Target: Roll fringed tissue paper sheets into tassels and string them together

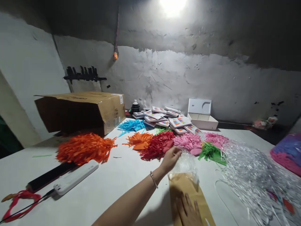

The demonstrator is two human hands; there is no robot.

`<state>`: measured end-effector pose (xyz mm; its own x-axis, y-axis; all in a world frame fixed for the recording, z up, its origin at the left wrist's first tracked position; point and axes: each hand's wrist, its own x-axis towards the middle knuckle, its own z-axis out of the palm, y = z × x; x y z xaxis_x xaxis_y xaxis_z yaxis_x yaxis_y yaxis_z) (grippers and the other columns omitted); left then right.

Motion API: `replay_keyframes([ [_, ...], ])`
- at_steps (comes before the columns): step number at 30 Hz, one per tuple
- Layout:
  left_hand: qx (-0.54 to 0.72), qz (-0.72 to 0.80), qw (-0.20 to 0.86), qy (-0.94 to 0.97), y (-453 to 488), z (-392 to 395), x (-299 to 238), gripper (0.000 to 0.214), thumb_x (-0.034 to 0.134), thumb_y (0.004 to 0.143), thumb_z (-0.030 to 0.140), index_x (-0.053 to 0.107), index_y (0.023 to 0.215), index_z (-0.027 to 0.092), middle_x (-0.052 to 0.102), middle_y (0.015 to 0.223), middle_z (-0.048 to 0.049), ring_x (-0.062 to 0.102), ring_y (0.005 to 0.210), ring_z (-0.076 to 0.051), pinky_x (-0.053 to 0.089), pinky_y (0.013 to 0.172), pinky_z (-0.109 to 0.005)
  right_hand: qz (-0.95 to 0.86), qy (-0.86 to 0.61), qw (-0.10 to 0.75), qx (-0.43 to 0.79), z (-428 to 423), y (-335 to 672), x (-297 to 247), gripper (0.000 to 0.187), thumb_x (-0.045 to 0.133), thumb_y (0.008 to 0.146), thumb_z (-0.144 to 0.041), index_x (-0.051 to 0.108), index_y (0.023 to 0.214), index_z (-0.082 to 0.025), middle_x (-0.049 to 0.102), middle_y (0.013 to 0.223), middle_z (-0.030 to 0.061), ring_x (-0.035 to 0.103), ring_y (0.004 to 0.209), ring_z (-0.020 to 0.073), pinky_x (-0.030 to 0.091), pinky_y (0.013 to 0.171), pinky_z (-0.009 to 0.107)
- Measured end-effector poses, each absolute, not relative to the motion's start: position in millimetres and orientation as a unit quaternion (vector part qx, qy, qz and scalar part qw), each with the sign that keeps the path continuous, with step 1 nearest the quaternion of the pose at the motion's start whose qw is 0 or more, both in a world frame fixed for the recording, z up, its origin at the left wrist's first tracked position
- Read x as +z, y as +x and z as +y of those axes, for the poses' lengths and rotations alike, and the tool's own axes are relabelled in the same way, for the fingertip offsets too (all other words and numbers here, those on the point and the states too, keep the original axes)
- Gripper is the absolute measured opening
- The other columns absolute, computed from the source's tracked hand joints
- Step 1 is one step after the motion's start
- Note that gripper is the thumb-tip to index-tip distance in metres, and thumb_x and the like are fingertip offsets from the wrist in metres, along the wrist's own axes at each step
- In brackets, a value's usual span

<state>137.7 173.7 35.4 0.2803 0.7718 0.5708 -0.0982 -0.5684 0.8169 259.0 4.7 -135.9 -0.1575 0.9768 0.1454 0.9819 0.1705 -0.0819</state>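
My left hand [171, 158], with a thin bracelet at the wrist, reaches over the table with its fingers curled in a pinch at the edge of some clear crinkled plastic [187, 163]. That plastic lies at the far end of a brown paper envelope [185, 185], and partly over it. Flat on the envelope, fingers spread, rests my right hand [188, 212]. Just beyond my left hand are dark red paper fringe [157, 146] and pink paper fringe [188, 141]. Green fringe [210, 152] sits to the right of the plastic.
Silver tinsel strands [254, 169] spread over the right side. Orange fringe [84, 147], a white power bank-like device [76, 177] and a dark bar [50, 177] lie left. Behind stand an open cardboard box [113, 113], piled printed packets [162, 116] and a white box [203, 121].
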Motion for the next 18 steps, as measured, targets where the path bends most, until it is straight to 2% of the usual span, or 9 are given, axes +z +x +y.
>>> replay_keyframes([
  [3, 0.398, 0.181, 0.373, 0.818, 157, 150, -5, 0.025, 0.062, 0.097, 0.040, 0.066, 0.089, 0.017, 0.068, 0.087, -0.0015, 0.063, 0.073, -0.014, 0.055, 0.071, -0.032, -0.772, -0.623, 0.099, 0.077, 19, 272, -116, 0.086, 0.067, 0.084, -0.052, 0.035, 0.156, -0.018, 0.024, 0.161, 0.0150, 0.026, 0.148, 0.0430, 0.028, 0.118, 0.063],
  [6, 0.310, 0.149, 0.336, 0.877, 147, 133, -36, 0.019, 0.062, 0.095, 0.036, 0.068, 0.091, 0.018, 0.069, 0.092, -0.0051, 0.063, 0.083, -0.019, 0.053, 0.077, -0.035, -0.749, -0.644, 0.125, 0.092, 18, 286, -114, 0.085, 0.063, 0.087, -0.053, 0.033, 0.157, -0.017, 0.021, 0.163, 0.0131, 0.020, 0.151, 0.0388, 0.020, 0.122, 0.060],
  [10, 0.257, 0.163, 0.294, 0.906, 131, 142, -54, 0.015, 0.058, 0.091, 0.027, 0.069, 0.083, 0.020, 0.070, 0.092, -0.0080, 0.062, 0.085, -0.023, 0.050, 0.077, -0.033, -0.701, -0.699, 0.134, 0.051, 6, 297, -137, 0.084, 0.074, 0.076, -0.058, 0.049, 0.149, -0.024, 0.032, 0.159, 0.0132, 0.028, 0.148, 0.0435, 0.020, 0.118, 0.068],
  [14, 0.249, 0.206, 0.273, 0.906, 140, 175, -58, 0.018, 0.059, 0.086, 0.024, 0.069, 0.101, 0.020, 0.068, 0.110, -0.0100, 0.060, 0.101, -0.026, 0.049, 0.091, -0.038, -0.680, -0.718, 0.148, 0.015, 8, 304, -150, 0.081, 0.078, 0.073, -0.061, 0.056, 0.144, -0.030, 0.039, 0.156, 0.0121, 0.037, 0.144, 0.0438, 0.027, 0.116, 0.067],
  [18, 0.247, 0.199, 0.292, 0.902, 156, 188, -55, 0.026, 0.061, 0.083, 0.020, 0.067, 0.109, 0.019, 0.066, 0.120, -0.0131, 0.057, 0.109, -0.028, 0.047, 0.097, -0.041, -0.668, -0.729, 0.148, -0.033, 15, 320, -151, 0.077, 0.079, 0.072, -0.058, 0.060, 0.141, -0.031, 0.043, 0.153, 0.0130, 0.043, 0.140, 0.0442, 0.034, 0.112, 0.067],
])
